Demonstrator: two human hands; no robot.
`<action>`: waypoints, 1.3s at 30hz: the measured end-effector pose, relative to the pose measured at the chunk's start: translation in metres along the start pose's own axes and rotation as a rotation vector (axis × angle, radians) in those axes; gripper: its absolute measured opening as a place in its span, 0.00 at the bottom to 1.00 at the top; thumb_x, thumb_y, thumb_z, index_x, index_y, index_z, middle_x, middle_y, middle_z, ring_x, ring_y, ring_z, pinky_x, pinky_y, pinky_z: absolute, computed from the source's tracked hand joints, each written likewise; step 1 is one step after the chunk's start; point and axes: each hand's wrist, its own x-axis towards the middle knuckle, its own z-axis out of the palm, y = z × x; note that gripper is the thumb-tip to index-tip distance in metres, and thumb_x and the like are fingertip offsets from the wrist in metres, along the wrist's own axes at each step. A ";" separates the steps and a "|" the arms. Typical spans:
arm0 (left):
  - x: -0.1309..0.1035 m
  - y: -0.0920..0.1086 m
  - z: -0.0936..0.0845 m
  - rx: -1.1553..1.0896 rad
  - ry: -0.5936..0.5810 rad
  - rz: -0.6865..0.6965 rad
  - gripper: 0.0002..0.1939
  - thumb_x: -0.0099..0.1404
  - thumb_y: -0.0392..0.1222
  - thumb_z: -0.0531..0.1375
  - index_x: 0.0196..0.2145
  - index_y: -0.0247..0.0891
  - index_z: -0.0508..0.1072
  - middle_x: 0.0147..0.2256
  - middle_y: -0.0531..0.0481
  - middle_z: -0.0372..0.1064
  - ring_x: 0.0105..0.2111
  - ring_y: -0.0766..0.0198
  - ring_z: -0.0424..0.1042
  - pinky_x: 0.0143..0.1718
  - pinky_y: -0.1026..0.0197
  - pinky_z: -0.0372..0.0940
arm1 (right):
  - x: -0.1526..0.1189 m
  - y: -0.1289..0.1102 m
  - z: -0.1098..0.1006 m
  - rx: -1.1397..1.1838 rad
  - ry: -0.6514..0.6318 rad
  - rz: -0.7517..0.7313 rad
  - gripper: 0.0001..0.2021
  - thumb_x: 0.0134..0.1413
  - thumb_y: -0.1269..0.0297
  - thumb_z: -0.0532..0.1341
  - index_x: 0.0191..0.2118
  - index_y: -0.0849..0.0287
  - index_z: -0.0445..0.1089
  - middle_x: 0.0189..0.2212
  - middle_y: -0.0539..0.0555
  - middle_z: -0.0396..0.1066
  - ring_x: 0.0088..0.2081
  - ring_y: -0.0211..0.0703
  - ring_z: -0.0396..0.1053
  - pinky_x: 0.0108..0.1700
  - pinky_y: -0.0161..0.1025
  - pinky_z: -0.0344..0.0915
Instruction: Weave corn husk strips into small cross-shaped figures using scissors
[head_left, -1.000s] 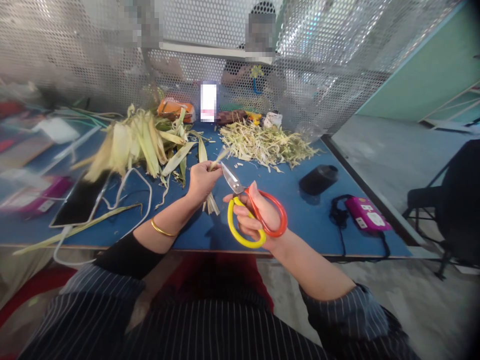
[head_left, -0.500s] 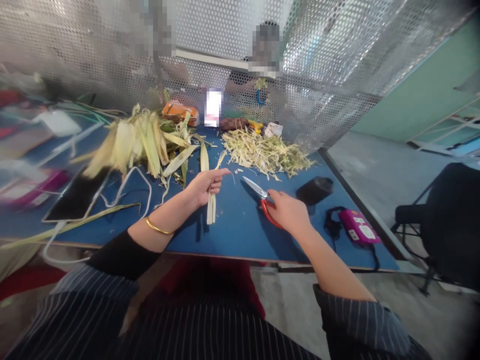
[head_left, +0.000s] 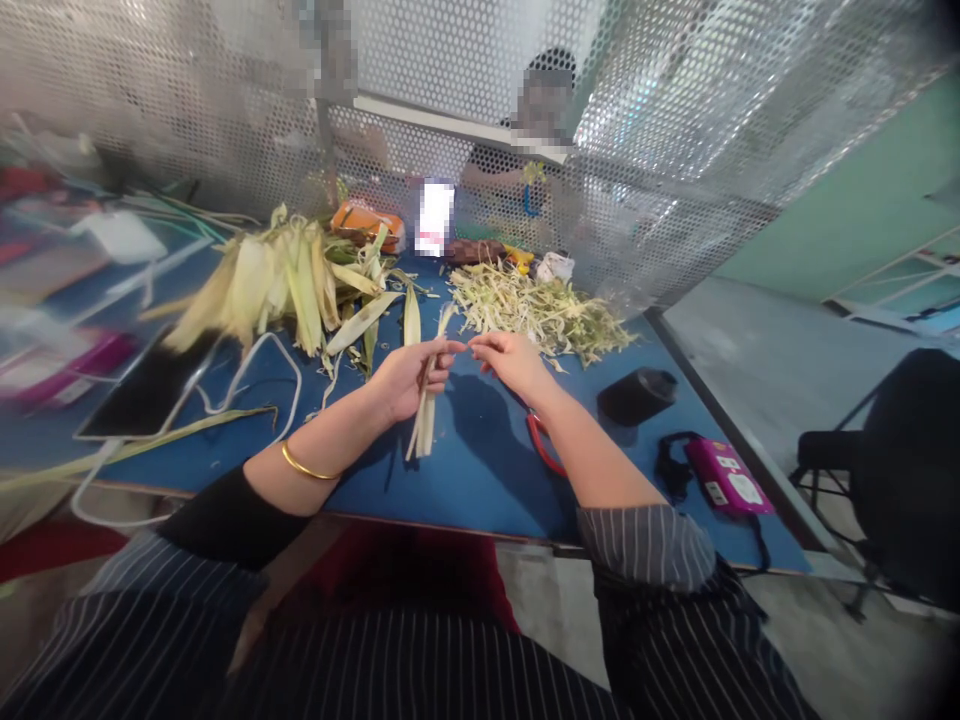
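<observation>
My left hand [head_left: 409, 382] is closed around a small bundle of pale corn husk strips [head_left: 424, 428], whose ends stick out above and below the fist. Close to its fingertips, my right hand [head_left: 519, 362] makes a pinch. Whatever lies between those fingers is too small to make out. Red-handled scissors [head_left: 540, 446] rest on the blue table, partly hidden beneath my right forearm. Just beyond my hands lies a heap of shredded husk [head_left: 536, 305]. One flat husk piece [head_left: 412, 318] lies behind my left hand.
Whole corn husks [head_left: 281, 275] are piled at the left, near a black tablet [head_left: 154, 385] with a white cable [head_left: 291, 372]. On the right are a black cylinder [head_left: 637, 396] and a purple pack [head_left: 727, 475]. Perforated sheeting [head_left: 457, 120] stands behind, with a person beyond it.
My right hand has let go of the scissors, leaving them on the table, and moved up and left to my left hand's fingertips. My left hand keeps the husk strips.
</observation>
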 end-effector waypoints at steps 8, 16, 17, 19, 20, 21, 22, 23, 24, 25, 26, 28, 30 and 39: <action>0.000 0.024 -0.016 -0.083 0.159 0.174 0.09 0.65 0.36 0.53 0.31 0.29 0.69 0.18 0.58 0.52 0.12 0.77 0.50 0.11 0.72 0.44 | 0.036 0.004 0.012 0.056 -0.431 0.149 0.11 0.50 0.62 0.61 0.38 0.61 0.74 0.35 0.58 0.76 0.36 0.44 0.74 0.40 0.42 0.70; 0.001 0.019 -0.011 -0.104 0.184 0.132 0.08 0.64 0.34 0.52 0.30 0.29 0.68 0.17 0.58 0.51 0.11 0.77 0.49 0.11 0.72 0.44 | 0.051 -0.003 0.017 0.213 -0.493 0.151 0.15 0.51 0.58 0.61 0.42 0.61 0.71 0.42 0.60 0.74 0.43 0.46 0.73 0.50 0.47 0.66; 0.000 0.019 -0.011 -0.102 0.188 0.133 0.08 0.65 0.34 0.52 0.30 0.29 0.68 0.17 0.58 0.51 0.11 0.77 0.49 0.11 0.72 0.44 | 0.052 -0.003 0.018 0.212 -0.601 0.189 0.15 0.50 0.57 0.62 0.42 0.61 0.72 0.41 0.60 0.75 0.43 0.47 0.73 0.50 0.47 0.66; 0.000 0.018 -0.009 -0.092 0.198 0.129 0.08 0.65 0.34 0.52 0.30 0.29 0.68 0.17 0.58 0.52 0.12 0.77 0.50 0.11 0.72 0.44 | 0.059 -0.003 0.017 0.154 -0.425 0.163 0.15 0.49 0.59 0.62 0.42 0.60 0.72 0.42 0.58 0.75 0.45 0.46 0.72 0.52 0.46 0.65; -0.001 0.017 -0.009 -0.088 0.204 0.127 0.08 0.65 0.34 0.52 0.30 0.29 0.68 0.17 0.58 0.52 0.12 0.77 0.50 0.11 0.72 0.44 | 0.065 -0.003 0.014 0.105 -0.190 0.093 0.16 0.48 0.61 0.63 0.44 0.59 0.71 0.44 0.56 0.74 0.47 0.45 0.70 0.54 0.46 0.63; -0.001 0.016 -0.009 -0.086 0.211 0.122 0.08 0.64 0.34 0.52 0.30 0.29 0.68 0.18 0.57 0.53 0.12 0.77 0.51 0.11 0.72 0.44 | 0.069 -0.003 0.010 0.083 -0.045 0.024 0.18 0.48 0.62 0.63 0.47 0.57 0.69 0.47 0.55 0.72 0.51 0.44 0.68 0.56 0.45 0.61; -0.001 0.015 -0.008 -0.086 0.220 0.116 0.08 0.64 0.34 0.53 0.30 0.29 0.69 0.18 0.57 0.54 0.12 0.76 0.52 0.12 0.72 0.45 | 0.073 -0.003 0.006 0.097 0.037 -0.025 0.18 0.51 0.60 0.61 0.49 0.57 0.68 0.49 0.55 0.71 0.52 0.43 0.67 0.56 0.45 0.60; -0.002 0.015 -0.007 -0.086 0.230 0.110 0.08 0.64 0.35 0.53 0.29 0.29 0.69 0.18 0.56 0.54 0.13 0.76 0.52 0.12 0.72 0.45 | 0.075 -0.003 0.002 0.129 0.008 -0.025 0.17 0.55 0.58 0.58 0.48 0.58 0.68 0.47 0.56 0.72 0.50 0.43 0.68 0.54 0.44 0.62; -0.002 0.014 -0.007 -0.084 0.239 0.108 0.08 0.64 0.35 0.54 0.29 0.29 0.70 0.18 0.56 0.55 0.13 0.75 0.54 0.12 0.71 0.46 | 0.074 -0.003 -0.001 0.125 -0.103 -0.017 0.17 0.56 0.55 0.55 0.46 0.58 0.69 0.45 0.57 0.73 0.48 0.43 0.70 0.52 0.45 0.64; -0.002 0.013 -0.006 -0.077 0.247 0.109 0.09 0.64 0.35 0.54 0.29 0.29 0.70 0.18 0.55 0.56 0.14 0.74 0.55 0.13 0.71 0.48 | 0.071 -0.003 -0.003 0.086 -0.200 -0.014 0.17 0.57 0.53 0.55 0.44 0.58 0.70 0.43 0.57 0.74 0.45 0.44 0.71 0.50 0.45 0.65; -0.003 0.012 -0.005 -0.066 0.253 0.111 0.09 0.64 0.35 0.54 0.29 0.29 0.71 0.18 0.54 0.58 0.15 0.74 0.58 0.14 0.70 0.51 | 0.066 -0.004 -0.004 0.010 -0.254 -0.017 0.16 0.55 0.53 0.57 0.42 0.58 0.72 0.41 0.56 0.75 0.43 0.44 0.71 0.48 0.44 0.66; -0.004 0.011 -0.004 -0.035 0.246 0.118 0.10 0.64 0.37 0.55 0.31 0.29 0.74 0.22 0.50 0.64 0.19 0.71 0.64 0.19 0.68 0.59 | 0.052 -0.006 -0.002 -0.138 -0.119 -0.070 0.13 0.50 0.56 0.62 0.38 0.58 0.73 0.38 0.56 0.75 0.43 0.46 0.70 0.48 0.43 0.64; -0.004 0.010 -0.003 0.004 0.235 0.128 0.10 0.63 0.38 0.56 0.33 0.30 0.76 0.29 0.46 0.70 0.26 0.69 0.69 0.26 0.67 0.64 | 0.033 -0.010 0.002 -0.226 0.108 -0.166 0.10 0.51 0.58 0.61 0.36 0.58 0.73 0.36 0.55 0.74 0.41 0.46 0.69 0.47 0.42 0.63; -0.006 -0.006 0.006 0.039 0.109 0.099 0.12 0.61 0.41 0.59 0.39 0.34 0.77 0.39 0.42 0.73 0.35 0.65 0.72 0.31 0.67 0.63 | -0.044 -0.022 0.042 0.160 -0.067 -0.127 0.11 0.49 0.54 0.62 0.34 0.57 0.71 0.28 0.49 0.72 0.28 0.38 0.67 0.34 0.36 0.63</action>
